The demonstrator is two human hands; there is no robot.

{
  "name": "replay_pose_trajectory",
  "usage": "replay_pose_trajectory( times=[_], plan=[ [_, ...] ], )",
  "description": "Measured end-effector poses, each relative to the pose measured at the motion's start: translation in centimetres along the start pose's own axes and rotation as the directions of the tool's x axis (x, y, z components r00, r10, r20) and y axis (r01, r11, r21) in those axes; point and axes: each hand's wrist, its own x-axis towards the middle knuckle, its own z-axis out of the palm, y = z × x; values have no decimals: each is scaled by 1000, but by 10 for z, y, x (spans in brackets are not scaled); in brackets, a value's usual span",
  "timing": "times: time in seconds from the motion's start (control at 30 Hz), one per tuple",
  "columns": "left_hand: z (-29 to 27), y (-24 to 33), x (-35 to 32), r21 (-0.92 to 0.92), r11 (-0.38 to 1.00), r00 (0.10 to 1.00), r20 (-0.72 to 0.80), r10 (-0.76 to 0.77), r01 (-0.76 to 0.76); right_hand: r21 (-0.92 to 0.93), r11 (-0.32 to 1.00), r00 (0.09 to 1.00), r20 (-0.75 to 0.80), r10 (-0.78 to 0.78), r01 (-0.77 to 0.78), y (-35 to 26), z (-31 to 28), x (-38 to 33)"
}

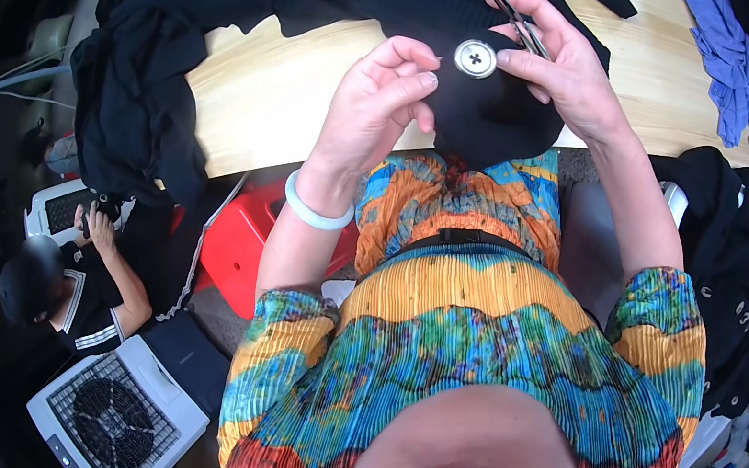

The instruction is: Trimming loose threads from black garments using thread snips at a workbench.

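The left hand (pixel 377 99) pinches black cloth (pixel 488 120) just left of a large silver button (pixel 475 58), fingers curled shut on the fabric. The right hand (pixel 560 63) closes around small snips (pixel 513 17), whose blades poke out far of the fingers, while its thumb presses the button's right edge. The button sits on the cloth between the two hands, held up above the near edge of the bench (pixel 298 97). A pale bangle (pixel 312 210) rings the left wrist.

The cloth runs far and left into a heap of black garments (pixel 163 28) that spreads over the wooden bench and hangs off its left end. Blue fabric (pixel 737 75) lies at the far right of the bench. More dark clothing (pixel 731 249) drapes over a white bin on the right. A red stool (pixel 242 243) stands under the bench, near left.

Lower left, another person (pixel 71 286) in dark clothes crouches on the floor, one hand raised, beside a white fan unit (pixel 115 413).
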Motion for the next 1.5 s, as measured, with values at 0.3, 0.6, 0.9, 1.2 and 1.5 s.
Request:
replay_pose_trajectory(
  times=[0.3, 0.6, 0.9, 1.2, 1.5],
  plan=[
    [2, -2, 0, -76, 997, 998, -64, 10, -15, 94, 989, 989, 102, 107, -117, 20, 6, 4],
    [16, -7, 0, 345, 934, 957, -229, 178, -91, 244, 951, 975, 160, 154, -190, 21, 7, 4],
    [18, -24, 7, 833, 466, 798, -50, 601, -299, 148, 979, 985, 127, 119, -137, 18, 11, 5],
    [12, -9, 10, 395, 916, 952, -299, 62, 64, -376, 924, 976, -167, -137, 65, 24, 5, -5],
    [16, -10, 16, 122, 988, 959, -279, -57, 94, -80, 957, 960, 10, 279, -278, 1, 20, -31]
  ],
)
